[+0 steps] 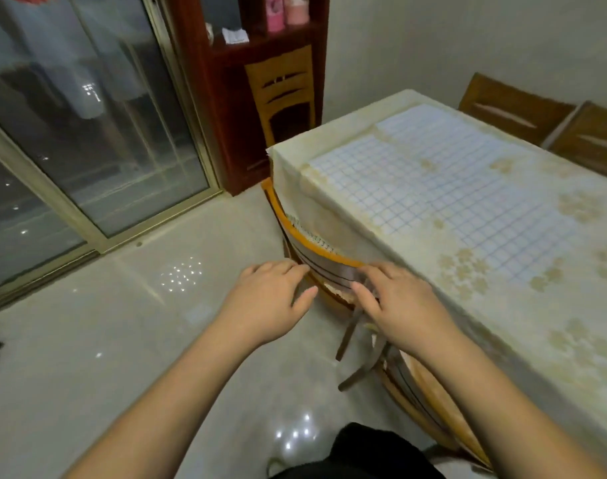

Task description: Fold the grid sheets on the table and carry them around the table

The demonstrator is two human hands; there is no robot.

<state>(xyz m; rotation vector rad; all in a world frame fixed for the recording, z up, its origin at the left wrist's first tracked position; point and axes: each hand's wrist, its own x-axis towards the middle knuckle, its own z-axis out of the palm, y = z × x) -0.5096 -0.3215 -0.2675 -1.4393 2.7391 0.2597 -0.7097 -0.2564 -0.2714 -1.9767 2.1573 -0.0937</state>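
Grid sheets (444, 188) with blue lines lie flat on the table (554, 326), which wears a cream cloth with a gold flower pattern. A second sheet (433, 126) lies farther back. Both my hands are off the table, at the backrest of an orange wooden chair (316, 250) pushed under the table's near-left edge. My left hand (271, 299) hovers at the backrest's left with relaxed fingers. My right hand (399, 302) rests on the grey fabric band of the chair back, fingers slightly bent; whether it grips the band is unclear.
A second chair (430, 402) stands near my right forearm. Two more chairs (523, 108) line the table's far side. A dark red cabinet (226, 98) with another chair (285, 91) stands behind, and a glass sliding door (87, 133) fills the left. Glossy tiled floor (122, 323) stretches left.
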